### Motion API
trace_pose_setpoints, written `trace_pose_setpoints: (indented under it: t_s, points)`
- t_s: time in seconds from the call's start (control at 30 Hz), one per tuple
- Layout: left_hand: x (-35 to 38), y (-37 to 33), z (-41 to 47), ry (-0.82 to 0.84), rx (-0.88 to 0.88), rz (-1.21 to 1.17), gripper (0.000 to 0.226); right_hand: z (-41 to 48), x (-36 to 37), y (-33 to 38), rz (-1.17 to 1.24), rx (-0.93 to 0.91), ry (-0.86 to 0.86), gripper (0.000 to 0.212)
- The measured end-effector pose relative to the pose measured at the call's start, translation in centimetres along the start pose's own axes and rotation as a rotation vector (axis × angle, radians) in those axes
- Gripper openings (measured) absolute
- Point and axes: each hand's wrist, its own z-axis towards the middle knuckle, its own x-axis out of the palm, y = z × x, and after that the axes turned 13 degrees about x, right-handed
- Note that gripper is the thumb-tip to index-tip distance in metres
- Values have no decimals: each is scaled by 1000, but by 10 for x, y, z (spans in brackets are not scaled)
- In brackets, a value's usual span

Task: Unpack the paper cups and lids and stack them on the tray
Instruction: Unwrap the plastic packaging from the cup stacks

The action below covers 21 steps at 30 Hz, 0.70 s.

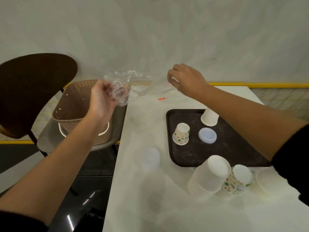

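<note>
Tray [189, 154]: far half occupied by white cup [209, 117], patterned cup [181, 133] and lid stack [207, 135], with gaps between each; near half bare. Right forearm [242, 111] crosses over its right side. Table [142, 203]: white cup stack [210, 174] and patterned cup stack [239, 180] just beside tray's near edge; blurred pale stack [150, 158] to tray's left; open surface elsewhere. Plastic wrap [123, 87] hangs over far-left corner.

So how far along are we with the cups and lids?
Done: a white cup stack, a patterned cup stack and lids sit on the tray. In hand: the left hand holds a crumpled clear wrapper. Left: larger white cups and patterned cups stand off the tray.
</note>
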Motion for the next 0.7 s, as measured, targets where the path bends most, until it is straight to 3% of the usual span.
trace_pose_setpoints:
  t_s: [0.23, 0.43, 0.7]
  points:
    - [19, 45, 17, 9, -48, 175, 23, -2, 2, -67, 9, -14, -100, 19]
    - [40, 78, 49, 43, -11, 473, 15, -3, 30, -104, 153, 114, -263, 17]
    - [53, 134, 98, 12, 87, 728, 12, 26, 100, -143, 160, 134, -252, 17]
